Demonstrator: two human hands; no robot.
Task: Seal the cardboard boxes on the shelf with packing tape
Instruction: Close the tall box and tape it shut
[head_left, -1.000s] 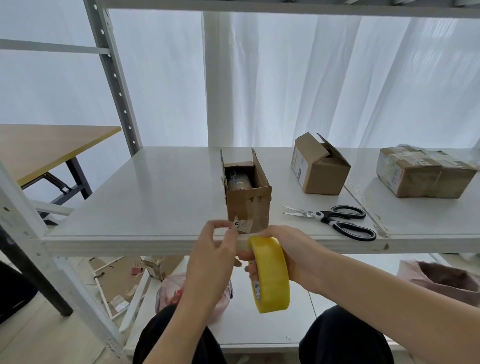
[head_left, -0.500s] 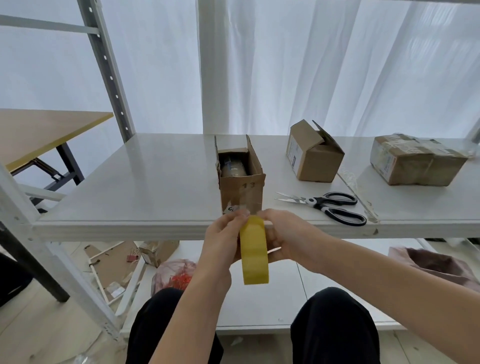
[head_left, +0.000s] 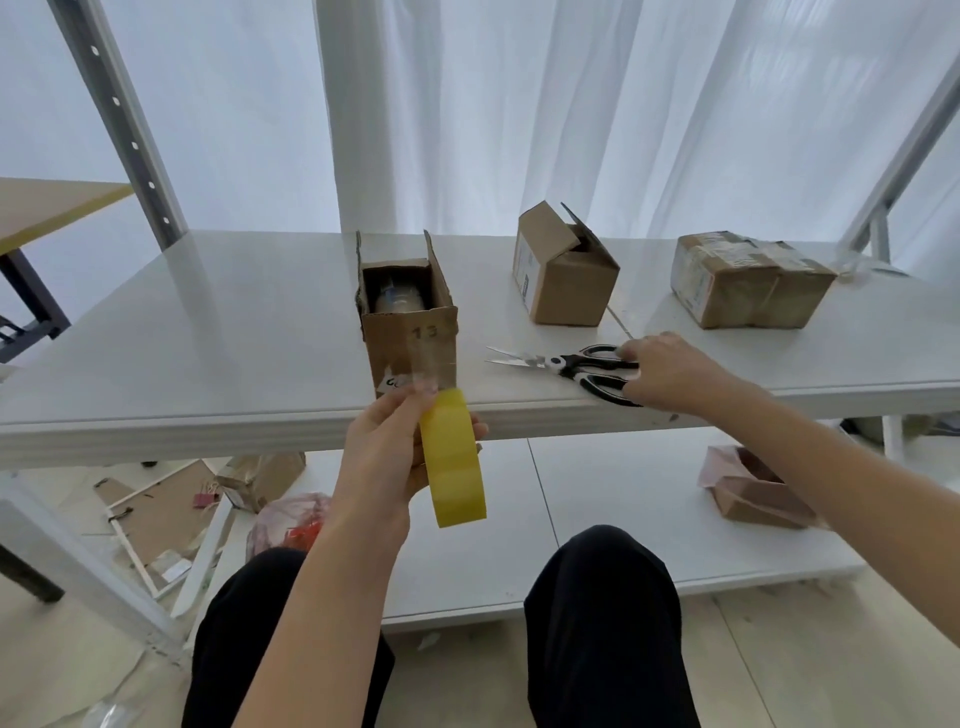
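Yellow roll of packing tape (head_left: 454, 462), held on edge in the left hand (head_left: 384, 457). Fingers and thumb are curled round its rim, just in front of and below the front edge of the shelf (head_left: 208, 338). A clear strip of tape (head_left: 431, 364) runs up from the roll onto the front face of the open cardboard box (head_left: 410, 332), marked 13. The box stands at the front edge, about mid-shelf, flaps up. Strip axis: near vertical.

Scissors (head_left: 566, 366) lie flat on the shelf right of that box, near the front edge. Long axis along the edge, blades pointing left toward the box, black handles to the right. The right hand (head_left: 670, 371) rests on the handles; cannot tell whether the fingers have closed round them.

Judgement: the cut comes next. The cut site lies left of the scissors, between roll and box. The right hand is the free one; the left is taken up with the roll. The blades face the strip and would cross it roughly square.

Further back right: a box with flaps ajar (head_left: 566, 275) and a taped box (head_left: 748, 280).
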